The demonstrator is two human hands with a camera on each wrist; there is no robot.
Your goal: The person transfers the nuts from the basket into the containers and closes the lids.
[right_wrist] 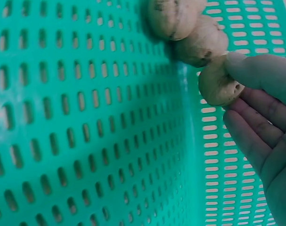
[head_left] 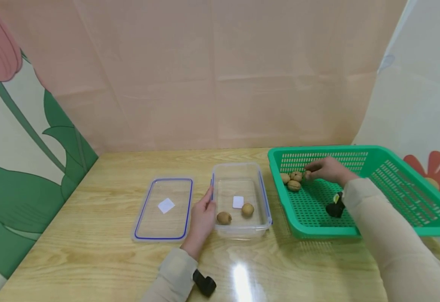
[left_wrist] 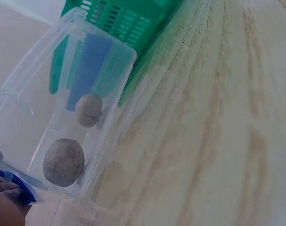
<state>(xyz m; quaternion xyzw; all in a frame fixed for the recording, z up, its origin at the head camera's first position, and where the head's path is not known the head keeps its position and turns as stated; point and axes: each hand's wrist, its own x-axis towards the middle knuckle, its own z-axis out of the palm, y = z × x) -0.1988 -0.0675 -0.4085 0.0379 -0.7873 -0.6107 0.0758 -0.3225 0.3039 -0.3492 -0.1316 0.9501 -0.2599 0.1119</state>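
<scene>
Inside the green basket near the worktop's right edge, I see the right hand pinching a walnut.
Its thumb and fingertips grasp the nut just beside other walnuts clustered by the basket's left wall; left of the basket, the left hand touches the left side of a clear plastic container, though I cannot tell whether its fingers curl round the wall; two walnuts lie inside, one at the front-left corner, one farther right; I have the blue-sealed lid flat toward the worktop's left edge.
</scene>
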